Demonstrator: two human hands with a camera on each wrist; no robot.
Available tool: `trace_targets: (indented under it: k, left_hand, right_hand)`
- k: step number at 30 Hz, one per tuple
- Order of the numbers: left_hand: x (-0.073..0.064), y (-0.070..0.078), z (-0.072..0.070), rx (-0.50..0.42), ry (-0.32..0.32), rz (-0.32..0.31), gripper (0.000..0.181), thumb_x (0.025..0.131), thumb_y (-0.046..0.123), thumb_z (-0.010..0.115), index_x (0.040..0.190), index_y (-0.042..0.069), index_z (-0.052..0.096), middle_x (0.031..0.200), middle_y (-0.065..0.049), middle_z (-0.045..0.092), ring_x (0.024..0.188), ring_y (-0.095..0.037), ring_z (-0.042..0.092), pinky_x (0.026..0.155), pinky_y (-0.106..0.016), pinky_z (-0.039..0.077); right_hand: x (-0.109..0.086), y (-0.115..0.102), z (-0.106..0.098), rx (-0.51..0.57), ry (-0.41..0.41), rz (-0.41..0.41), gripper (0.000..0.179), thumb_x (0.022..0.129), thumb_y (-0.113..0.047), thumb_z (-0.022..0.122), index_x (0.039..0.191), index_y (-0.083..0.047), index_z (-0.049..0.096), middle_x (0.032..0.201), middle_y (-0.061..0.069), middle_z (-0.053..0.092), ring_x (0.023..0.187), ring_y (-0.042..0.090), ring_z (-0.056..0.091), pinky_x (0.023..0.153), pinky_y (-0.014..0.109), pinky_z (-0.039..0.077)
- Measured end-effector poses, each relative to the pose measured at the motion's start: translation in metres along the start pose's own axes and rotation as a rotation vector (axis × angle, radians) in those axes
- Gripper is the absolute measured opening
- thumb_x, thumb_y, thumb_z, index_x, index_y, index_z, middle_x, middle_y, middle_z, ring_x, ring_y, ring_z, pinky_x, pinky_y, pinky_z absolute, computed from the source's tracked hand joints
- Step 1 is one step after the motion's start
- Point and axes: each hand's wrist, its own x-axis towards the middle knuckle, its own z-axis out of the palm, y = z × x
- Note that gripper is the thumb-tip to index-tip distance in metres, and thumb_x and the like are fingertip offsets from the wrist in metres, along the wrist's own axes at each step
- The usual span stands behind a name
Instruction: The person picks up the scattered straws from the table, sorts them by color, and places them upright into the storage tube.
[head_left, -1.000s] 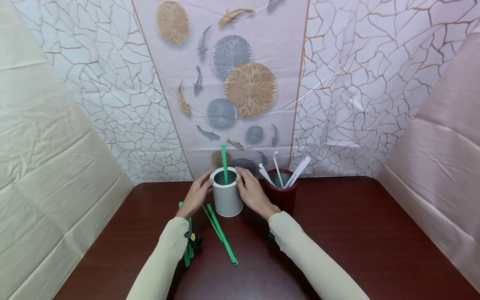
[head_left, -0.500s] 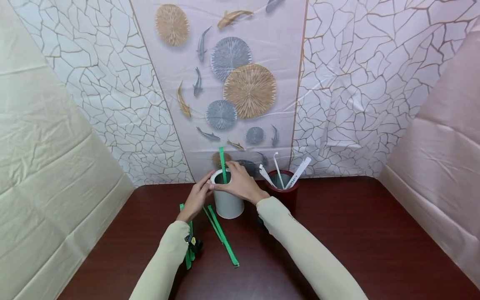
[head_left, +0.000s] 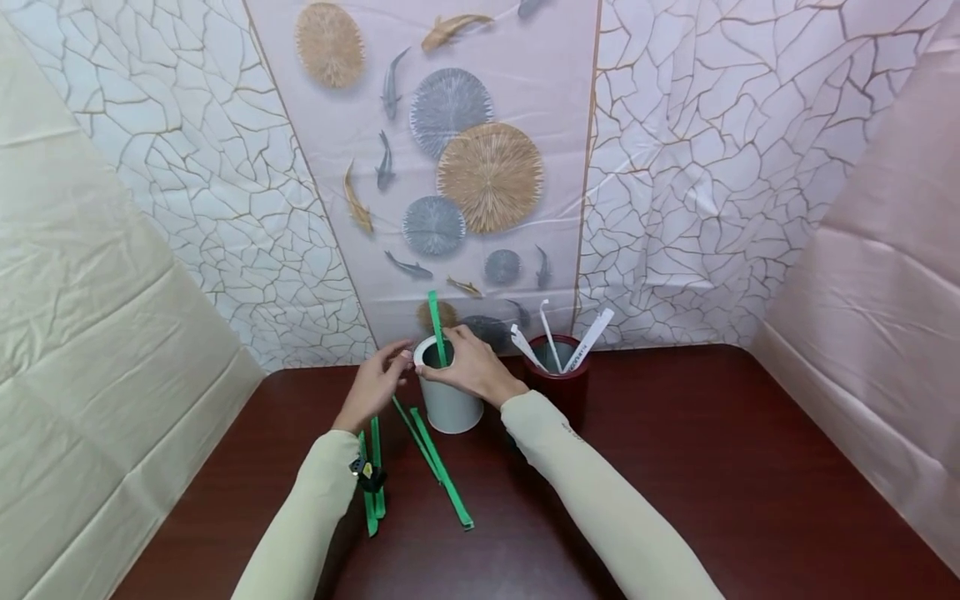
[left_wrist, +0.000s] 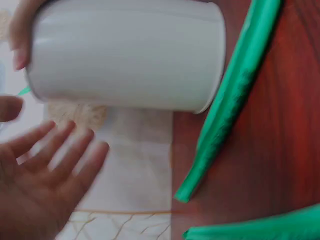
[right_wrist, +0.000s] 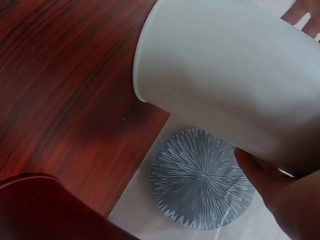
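A light grey canister (head_left: 453,408) with a white rim stands on the dark red table, one long green strip (head_left: 434,310) sticking up out of its mouth. My right hand (head_left: 480,368) grips the rim from the right, thumb across the near side and fingers over the far side. To the left of the canister, my left hand (head_left: 372,385) holds nothing; in the left wrist view its fingers (left_wrist: 82,165) are spread, apart from the canister wall. Loose green strips (head_left: 442,475) lie in front of the canister, and more green strips (head_left: 379,492) lie under my left wrist.
A dark red canister (head_left: 566,396) stands just right of the grey one, holding several white strips (head_left: 595,340), one with printed lettering. A patterned cloth (head_left: 675,208) hangs behind the table's back edge, with cloth walls at both sides.
My right hand has shifted left from the canister's right side to reach across its rim. My left hand has let go of the rim and drawn off to the left.
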Motion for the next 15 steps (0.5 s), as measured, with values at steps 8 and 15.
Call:
trace_targets:
  k: [8,15]
  left_hand:
    - [-0.017,-0.008,-0.029,0.290,0.026,-0.277,0.046,0.108,0.039,0.059,0.128,-0.001,0.069,0.087,-0.013,0.073,0.077,-0.030,0.075,0.077,-0.046,0.062]
    - [-0.044,-0.017,-0.047,0.466,-0.081,-0.425,0.028,0.104,0.023,0.068,0.088,0.000,0.070,0.071,-0.012,0.069,0.059,-0.020,0.068,0.062,-0.037,0.059]
  right_hand:
    - [0.000,-0.001,0.002,0.012,0.013,0.000,0.099,0.090,-0.074,0.065,0.161,-0.008,0.043,0.159,0.014,0.045,0.138,0.041,0.054,0.109,0.059,0.049]
    - [-0.001,0.001,0.002,0.045,0.014,0.008,0.099,0.090,-0.071,0.068,0.161,-0.007,0.042,0.158,0.013,0.044,0.139,0.043,0.053,0.108,0.062,0.049]
